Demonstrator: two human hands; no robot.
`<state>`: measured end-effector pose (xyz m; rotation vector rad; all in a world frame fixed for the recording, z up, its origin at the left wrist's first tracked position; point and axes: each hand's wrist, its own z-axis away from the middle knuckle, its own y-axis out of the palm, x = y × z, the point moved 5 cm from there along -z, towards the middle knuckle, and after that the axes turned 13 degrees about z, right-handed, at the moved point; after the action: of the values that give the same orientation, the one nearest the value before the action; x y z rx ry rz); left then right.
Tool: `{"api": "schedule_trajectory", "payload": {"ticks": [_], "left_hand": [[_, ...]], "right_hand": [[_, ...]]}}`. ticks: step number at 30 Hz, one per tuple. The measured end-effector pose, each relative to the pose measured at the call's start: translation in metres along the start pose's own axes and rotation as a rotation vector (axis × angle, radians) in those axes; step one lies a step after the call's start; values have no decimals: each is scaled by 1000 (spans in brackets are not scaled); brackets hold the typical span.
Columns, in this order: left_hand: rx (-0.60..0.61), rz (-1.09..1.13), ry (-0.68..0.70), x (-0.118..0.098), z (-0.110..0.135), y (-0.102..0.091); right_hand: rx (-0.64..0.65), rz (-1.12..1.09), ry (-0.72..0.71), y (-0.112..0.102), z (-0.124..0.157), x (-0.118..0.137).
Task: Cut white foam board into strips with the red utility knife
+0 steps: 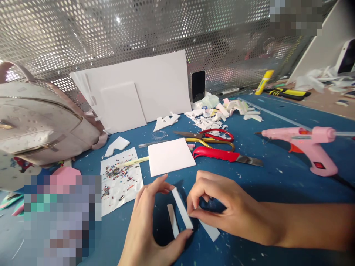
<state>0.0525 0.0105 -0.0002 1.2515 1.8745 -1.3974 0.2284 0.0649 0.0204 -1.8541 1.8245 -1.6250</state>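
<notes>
My left hand (151, 225) grips a narrow white foam board strip (182, 208) lengthwise, with the thumb at its near end and the fingers at its far end. My right hand (219, 201) is closed in a pinch right beside the strip's right edge; what sits between its fingertips, if anything, is hidden. A shorter white strip (173, 221) lies on the blue table inside the curve of my left hand. Partly under my right hand lies another flat white strip (210, 229). Beyond both hands rests a white foam board rectangle (172, 157).
Behind the rectangle lie a red-handled cutter (216, 153) and scissors (219, 136). A pink glue gun (305, 138) is at right. Foam scraps (210, 114) are heaped near a propped phone (198, 85). At left are a sheet with pencil shavings (122, 195) and a backpack (41, 118).
</notes>
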Motion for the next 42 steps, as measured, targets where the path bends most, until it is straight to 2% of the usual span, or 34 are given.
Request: {"api": "schedule_trajectory", "payload": {"ticks": [8,13,18,24,29,34,38,42], "left_hand": [[39,-38,4,-1,1,2],[83,-94,-4,4,4,4],[181,-172,15,12,4,3],[250,-279,117,17,2,-3],[191,-258,132,26,6,0],[24,-220,109,31,5,-2],[-74,-54,96,25,-4,-11],[-96,26,94,16,-10,-14]], "right_hand": [[58,35,-92,3,1,4],[21,38,-154,-2,7,1],[-4,9,-82,-3,10,-14],[-47,-40,-35,-5,8,-21],[-63,-42,-3,-8,5,-23],[-36,-37,11,-6,4,-26],[-39,6,-94,-2,2,-16],[-52,48,-182,2,2,4]]}}
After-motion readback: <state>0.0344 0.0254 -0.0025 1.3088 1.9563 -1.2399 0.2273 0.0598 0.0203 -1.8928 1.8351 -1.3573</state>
